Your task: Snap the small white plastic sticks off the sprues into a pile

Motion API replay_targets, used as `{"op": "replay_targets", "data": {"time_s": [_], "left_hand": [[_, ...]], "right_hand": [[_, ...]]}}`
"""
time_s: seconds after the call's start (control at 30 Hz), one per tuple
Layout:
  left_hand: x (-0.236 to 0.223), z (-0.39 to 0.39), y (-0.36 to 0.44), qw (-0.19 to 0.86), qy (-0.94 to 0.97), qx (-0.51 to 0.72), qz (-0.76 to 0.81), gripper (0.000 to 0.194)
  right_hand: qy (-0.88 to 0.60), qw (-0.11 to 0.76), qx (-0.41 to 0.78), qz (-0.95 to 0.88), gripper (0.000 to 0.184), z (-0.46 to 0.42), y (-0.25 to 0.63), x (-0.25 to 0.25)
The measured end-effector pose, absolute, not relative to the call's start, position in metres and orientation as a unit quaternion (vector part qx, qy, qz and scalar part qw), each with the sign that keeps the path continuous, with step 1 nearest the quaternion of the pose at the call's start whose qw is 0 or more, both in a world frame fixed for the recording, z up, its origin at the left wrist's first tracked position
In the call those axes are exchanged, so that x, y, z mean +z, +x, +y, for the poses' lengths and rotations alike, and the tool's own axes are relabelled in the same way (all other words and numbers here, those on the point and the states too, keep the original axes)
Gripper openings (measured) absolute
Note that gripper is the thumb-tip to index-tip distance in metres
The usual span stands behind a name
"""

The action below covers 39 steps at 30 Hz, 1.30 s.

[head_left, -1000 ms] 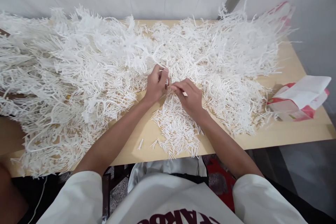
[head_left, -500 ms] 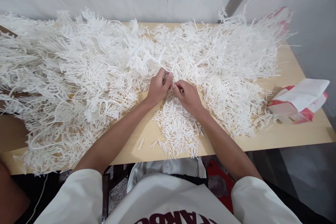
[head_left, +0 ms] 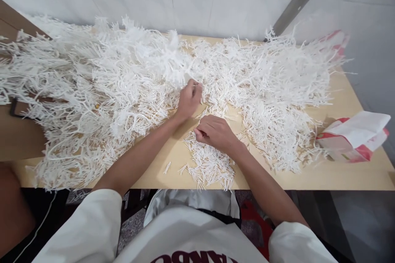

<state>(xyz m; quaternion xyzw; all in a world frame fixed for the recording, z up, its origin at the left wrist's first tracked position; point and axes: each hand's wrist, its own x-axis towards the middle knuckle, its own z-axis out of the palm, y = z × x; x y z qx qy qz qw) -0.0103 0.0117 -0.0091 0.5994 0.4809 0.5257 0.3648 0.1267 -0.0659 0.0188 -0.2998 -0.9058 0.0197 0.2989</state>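
Note:
My left hand (head_left: 189, 98) is closed at the inner edge of a big heap of white branched plastic strands (head_left: 108, 78). A white strand seems to run up from its fingers into the heap. Below and to the right, my right hand (head_left: 216, 132) is curled with its fingers pressed together, palm down. What it holds, if anything, is hidden. Right beneath it lies a small pile of short, thin white plastic pieces (head_left: 212, 168), reaching the table's front edge. A gap separates the two hands.
Another heap of white strands (head_left: 271, 86) covers the table's right half. A red and white paper bag (head_left: 345, 144) lies at the right end of the wooden table (head_left: 324, 176). Cardboard (head_left: 21, 135) stands at the left. A tiled wall (head_left: 191, 4) is behind.
My right hand has come away from my left, moving down toward me over the small pile. The left hand stays closed near the same spot. The view has shifted slightly.

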Motion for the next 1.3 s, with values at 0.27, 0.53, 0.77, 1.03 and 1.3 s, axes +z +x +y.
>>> {"op": "replay_targets", "data": {"time_s": [0.27, 0.53, 0.77, 1.03, 1.3], "left_hand": [[-0.003, 0.001, -0.007, 0.44, 0.591, 0.518, 0.434, 0.027], [-0.006, -0.001, -0.006, 0.252, 0.692, 0.473, 0.484, 0.027], [-0.011, 0.0, -0.006, 0.18, 0.715, 0.427, 0.524, 0.026], [-0.013, -0.003, -0.004, 0.182, 0.732, 0.388, 0.529, 0.024], [-0.009, 0.015, -0.013, 0.285, 0.617, 0.477, 0.557, 0.026]], "right_hand": [[-0.528, 0.361, 0.143, -0.755, 0.036, -0.034, 0.151, 0.006], [-0.49, 0.329, 0.172, -0.789, 0.028, -0.036, 0.144, 0.006], [-0.539, 0.299, 0.242, -0.75, 0.023, -0.043, 0.135, 0.016], [-0.562, 0.266, 0.201, -0.757, 0.023, -0.052, 0.137, 0.029], [-0.331, 0.293, 0.093, -0.892, 0.017, -0.074, 0.128, 0.035]]}}
